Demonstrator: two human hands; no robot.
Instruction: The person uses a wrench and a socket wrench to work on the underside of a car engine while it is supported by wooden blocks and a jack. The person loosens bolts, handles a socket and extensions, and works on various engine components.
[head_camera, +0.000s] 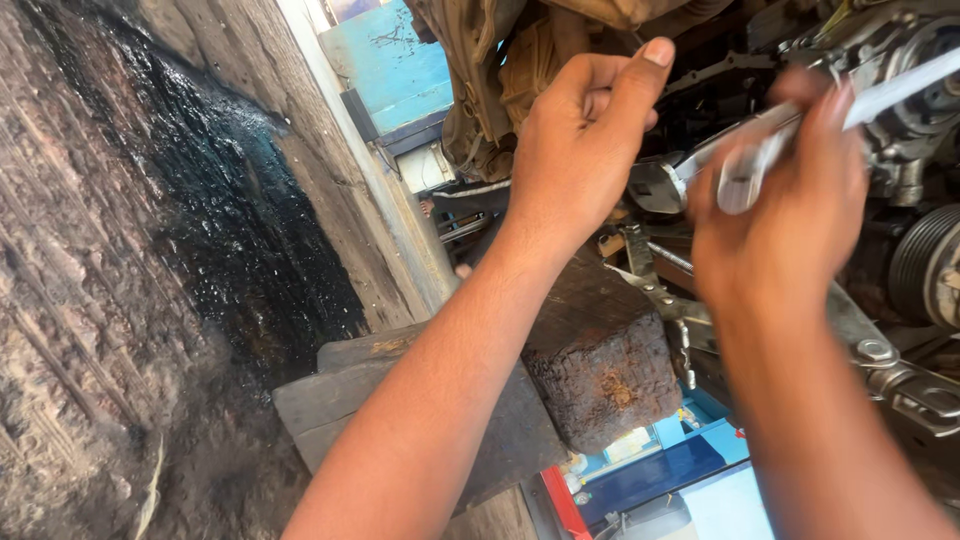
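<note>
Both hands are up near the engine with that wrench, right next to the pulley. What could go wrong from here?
1. The right hand grips a blurred metal wrench; a slip could drive knuckles into the engine parts.
2. The grooved pulley sits close below that hand: a pinch risk if it turns.
3. The oily black patch suggests slick surfaces.
</note>
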